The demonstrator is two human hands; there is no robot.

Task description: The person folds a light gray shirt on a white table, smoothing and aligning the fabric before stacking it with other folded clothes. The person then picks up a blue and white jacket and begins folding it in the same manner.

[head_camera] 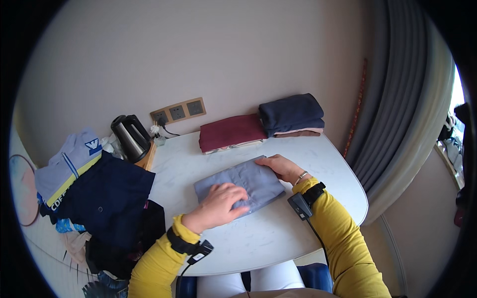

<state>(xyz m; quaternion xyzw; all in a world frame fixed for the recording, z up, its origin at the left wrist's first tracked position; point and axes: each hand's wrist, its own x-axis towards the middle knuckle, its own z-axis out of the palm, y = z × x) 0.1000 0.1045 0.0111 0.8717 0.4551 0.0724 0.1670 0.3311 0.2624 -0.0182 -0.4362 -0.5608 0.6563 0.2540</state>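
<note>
A folded grey-blue garment (pixel 242 178) lies flat on the white marbled table (pixel 261 238) in front of me. My right hand (pixel 281 167) grips its far right corner, thumb on top and the other fingers hidden behind the edge. Over the near left part of the cloth is my left hand (pixel 223 203), palm down with bent fingers, slightly blurred. Nothing shows in its grasp; whether it presses on the fabric I cannot tell.
Along the wall sit a folded maroon cloth (pixel 233 130) and a stack topped by a navy garment (pixel 292 111). At left, an electric kettle (pixel 131 138) stands behind piled clothes (pixel 111 201). A wall socket panel (pixel 178 111) holds a plug. Grey curtains (pixel 395 93) hang at right.
</note>
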